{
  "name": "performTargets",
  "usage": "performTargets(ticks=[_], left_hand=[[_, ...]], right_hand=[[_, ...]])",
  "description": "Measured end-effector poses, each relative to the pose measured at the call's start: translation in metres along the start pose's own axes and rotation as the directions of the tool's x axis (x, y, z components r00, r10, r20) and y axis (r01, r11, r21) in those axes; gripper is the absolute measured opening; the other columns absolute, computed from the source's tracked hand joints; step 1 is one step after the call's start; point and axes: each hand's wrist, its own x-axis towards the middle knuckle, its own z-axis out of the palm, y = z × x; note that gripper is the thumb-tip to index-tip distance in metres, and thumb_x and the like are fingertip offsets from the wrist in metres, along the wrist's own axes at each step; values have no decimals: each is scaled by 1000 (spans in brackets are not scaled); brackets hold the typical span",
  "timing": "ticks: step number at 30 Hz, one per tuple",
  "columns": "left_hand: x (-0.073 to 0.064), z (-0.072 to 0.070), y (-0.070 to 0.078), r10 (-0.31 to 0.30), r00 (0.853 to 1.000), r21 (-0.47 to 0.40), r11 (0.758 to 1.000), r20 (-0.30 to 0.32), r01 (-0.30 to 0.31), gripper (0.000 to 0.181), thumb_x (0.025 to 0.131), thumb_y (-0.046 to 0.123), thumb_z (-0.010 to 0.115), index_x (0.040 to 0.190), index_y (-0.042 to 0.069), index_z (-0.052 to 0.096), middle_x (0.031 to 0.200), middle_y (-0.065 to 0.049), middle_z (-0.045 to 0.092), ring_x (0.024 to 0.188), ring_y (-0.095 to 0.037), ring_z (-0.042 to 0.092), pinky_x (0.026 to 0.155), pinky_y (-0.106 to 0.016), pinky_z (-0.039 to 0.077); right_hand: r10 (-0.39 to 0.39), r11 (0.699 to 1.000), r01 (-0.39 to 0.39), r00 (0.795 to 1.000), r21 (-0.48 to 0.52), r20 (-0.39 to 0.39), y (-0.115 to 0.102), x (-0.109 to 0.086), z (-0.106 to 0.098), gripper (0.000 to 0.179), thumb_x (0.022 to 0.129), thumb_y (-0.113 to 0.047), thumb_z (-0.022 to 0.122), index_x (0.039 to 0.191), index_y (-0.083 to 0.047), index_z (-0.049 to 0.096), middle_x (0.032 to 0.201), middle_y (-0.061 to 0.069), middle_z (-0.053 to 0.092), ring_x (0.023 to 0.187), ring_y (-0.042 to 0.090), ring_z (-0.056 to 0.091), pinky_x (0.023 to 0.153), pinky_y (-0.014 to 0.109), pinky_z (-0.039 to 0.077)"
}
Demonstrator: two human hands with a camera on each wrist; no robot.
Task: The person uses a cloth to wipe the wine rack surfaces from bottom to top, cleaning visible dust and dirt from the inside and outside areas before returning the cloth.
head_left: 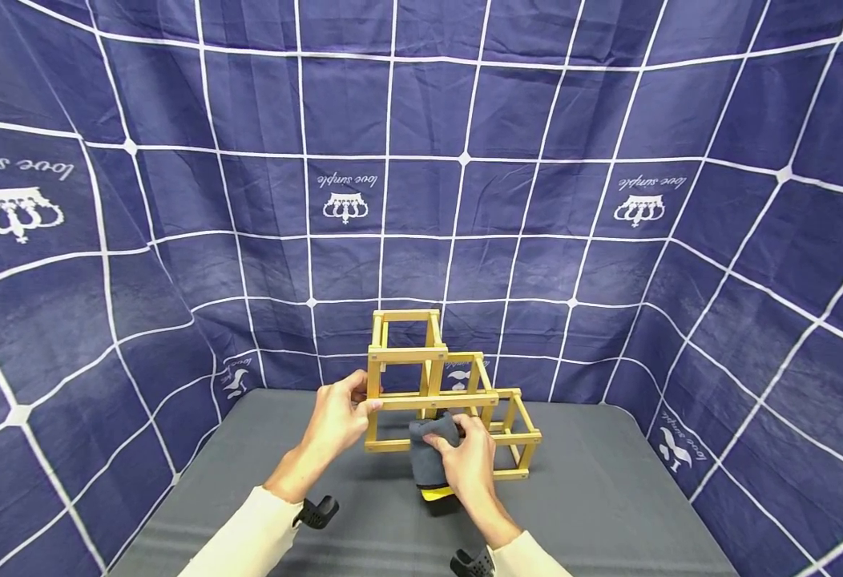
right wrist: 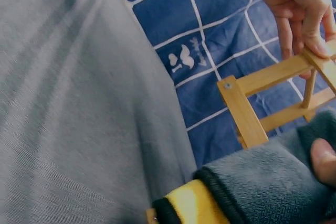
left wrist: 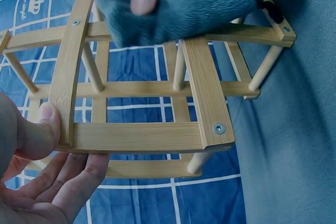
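A stepped rack of pale wooden bars (head_left: 432, 402) stands on the grey surface, highest at its left end. My left hand (head_left: 338, 417) grips its left side at mid-height, thumb on the near face and fingers behind, as the left wrist view also shows. A folded plush cloth (head_left: 429, 461), grey-blue with a black edge and a yellow underside, hangs from my right hand (head_left: 470, 457). My right thumb pinches the cloth against the fingers, beside a front bar. In the left wrist view the cloth (left wrist: 194, 9) lies across the bars, hiding part of them.
Grey fabric (head_left: 580, 497) covers the tabletop. Behind it and along both sides hangs a blue curtain (head_left: 522, 192) with white grid lines and crown prints. The rack's lowest section (head_left: 518, 437) extends to the right of my right hand. Each wrist wears a black strap (head_left: 316, 513).
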Motion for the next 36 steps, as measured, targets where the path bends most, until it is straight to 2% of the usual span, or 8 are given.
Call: performTargets(ticks=[6, 9, 13, 18, 21, 26, 29, 36], left_hand=[[-1, -3, -5, 14, 1000, -46, 999, 20, -13, 19, 95, 1, 92, 101, 13, 79, 98, -6, 88, 88, -18, 87, 83, -40, 73], [1, -5, -6, 23, 999, -52, 998, 34, -22, 18, 96, 1, 92, 101, 13, 79, 97, -5, 88, 89, -18, 87, 85, -41, 74], [4, -7, -5, 33, 998, -32, 999, 55, -32, 19, 96, 2, 92, 99, 14, 78, 95, -4, 87, 89, -19, 87, 84, -40, 73], [6, -7, -6, 18, 997, -13, 1000, 75, -17, 18, 97, 4, 93, 100, 16, 79, 94, -1, 87, 89, -17, 86, 83, -39, 72], [7, -7, -6, 16, 997, -12, 1000, 72, -15, 17, 97, 4, 93, 100, 16, 80, 93, 0, 87, 87, -15, 84, 83, -38, 73], [11, -10, -5, 17, 997, -1, 1000, 78, -17, 16, 98, 6, 92, 101, 16, 80, 94, 0, 86, 88, -15, 84, 84, -41, 73], [10, -11, -4, -6, 996, -16, 1000, 90, 8, 15, 99, 8, 92, 103, 16, 80, 98, -1, 87, 91, -18, 87, 86, -43, 74], [7, -17, -2, -25, 992, -47, 998, 120, 31, 9, 105, 16, 88, 111, 16, 82, 109, -4, 90, 99, -22, 90, 93, -44, 74]], right_hand=[[90, 975, -84, 996, 206, -19, -5, -6, -12, 30, 89, -9, 100, 115, -6, 85, 109, 9, 79, 102, 21, 81, 90, 29, 69], [121, 939, -118, 993, 322, 9, -10, -2, -14, 23, 94, -5, 95, 114, -2, 85, 109, 13, 77, 101, 17, 80, 87, 22, 69], [150, 919, -134, 989, 370, -14, -13, 3, -7, 19, 93, -5, 97, 109, -1, 87, 102, 13, 77, 92, 11, 79, 79, 15, 64], [137, 963, -116, 988, 242, -73, -13, 4, 5, 20, 85, -6, 103, 100, -10, 92, 91, 5, 73, 86, 15, 84, 76, 20, 63], [52, 995, -44, 995, 89, -84, -12, 6, 9, 23, 81, -14, 108, 98, -13, 93, 93, 4, 76, 88, 22, 84, 78, 33, 65], [-64, 995, 67, 997, -74, 37, -12, 10, 4, 21, 83, -27, 108, 91, -17, 91, 98, 5, 83, 92, 28, 79, 82, 44, 64], [-88, 991, 95, 993, -90, 76, -10, 10, 1, 21, 85, -29, 107, 88, -18, 89, 90, 5, 83, 83, 26, 76, 74, 41, 61], [-61, 996, 66, 994, 54, -91, -2, -8, -2, 30, 83, -14, 106, 110, -11, 92, 102, 3, 90, 87, 21, 86, 76, 35, 69]])
